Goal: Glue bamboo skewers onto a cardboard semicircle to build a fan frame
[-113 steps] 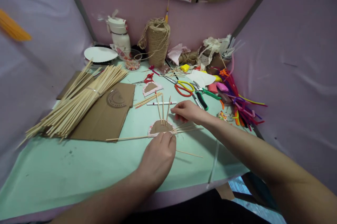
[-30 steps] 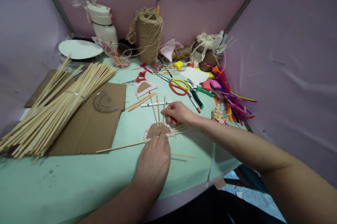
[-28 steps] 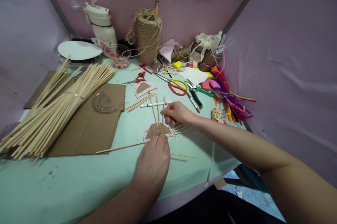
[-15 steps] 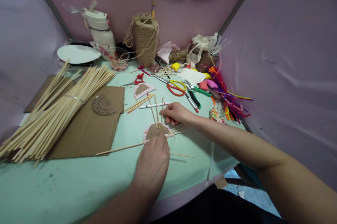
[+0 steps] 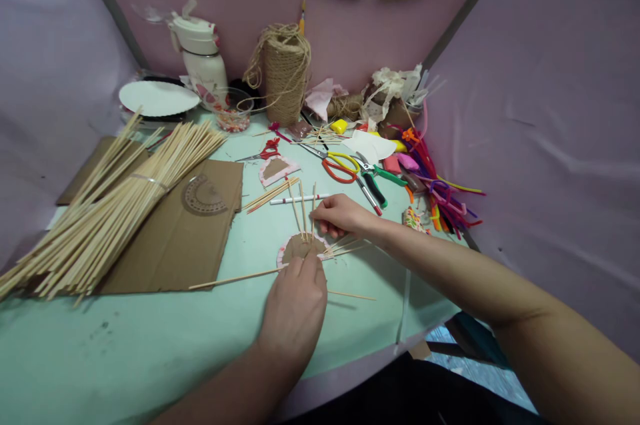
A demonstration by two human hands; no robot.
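A brown cardboard half-round with a pink-and-white scalloped edge lies on the table in front of me, with thin wooden sticks fanning out from it. My left hand presses on its lower part, fingertips together and partly hidden by the hand's back. By the rightmost upright stick, my right hand is closed in a pinch on it. More sticks reach right under my right wrist, and one long stick extends left from the piece. A second edged piece lies farther back.
A banded bundle of sticks and a protractor rest on cardboard at left. Behind stand a bottle and twine roll. Scissors, pliers and pipe cleaners lie at right.
The whole view has shifted slightly, so things appear a little farther right. Both hands keep nearly the same place at the cardboard piece and sticks.
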